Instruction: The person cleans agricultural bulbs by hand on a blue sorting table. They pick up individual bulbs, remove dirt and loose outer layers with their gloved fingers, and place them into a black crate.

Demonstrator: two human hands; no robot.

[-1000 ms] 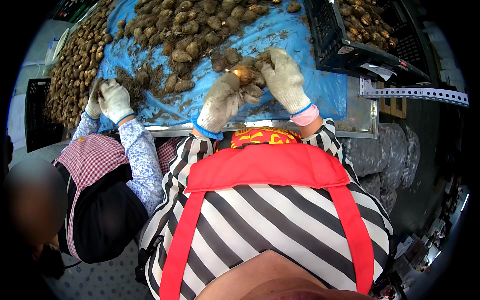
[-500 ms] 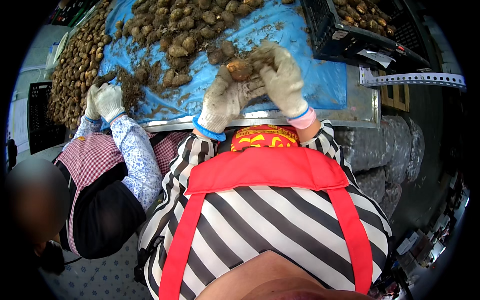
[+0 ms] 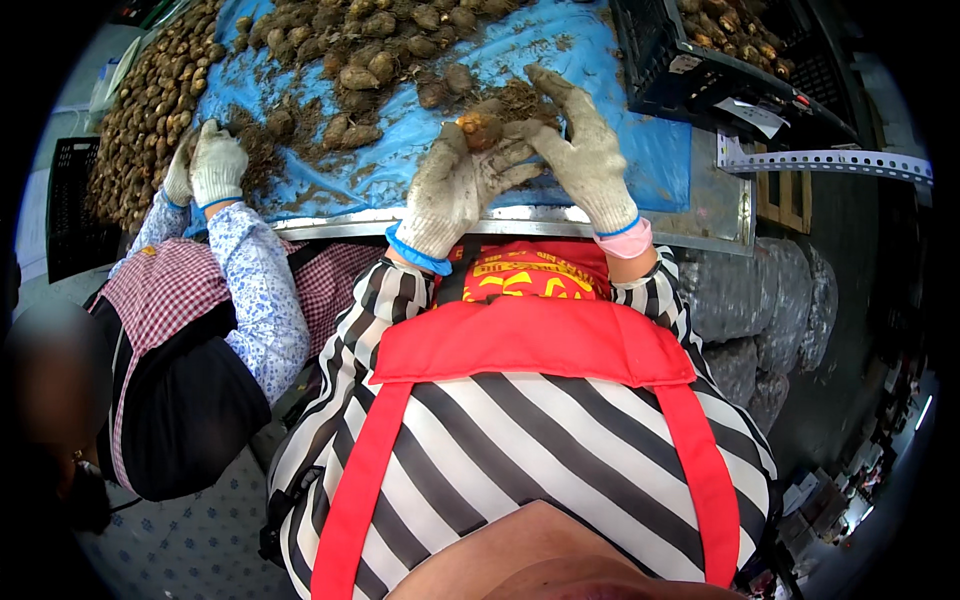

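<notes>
My left hand [image 3: 449, 188], in a soiled white knit glove with a blue cuff, is closed around a brown taro [image 3: 480, 130] whose orange-tinged end shows above the palm. Beside it, my right hand [image 3: 585, 155], gloved alike with a pink band at the wrist, has its fingers spread and nothing in it. Its thumb side comes close to the left fingertips. Just beyond both hands lies a clump of dry root fibres [image 3: 522, 100]. A heap of hairy taros [image 3: 380, 40] covers the blue sheet [image 3: 655, 165] ahead.
At my left a co-worker's gloved hands [image 3: 212, 165] are by a larger pile of taros [image 3: 150, 110]. A black crate [image 3: 690, 80] of taros stands at the far right, near a perforated metal strip [image 3: 830, 162]. Filled clear bags [image 3: 750, 300] lie below the metal table edge [image 3: 735, 225].
My right hand has come away from the taro, moving right, and its fingers have opened. Fibres now lie beyond the hands. The left hand still holds the taro.
</notes>
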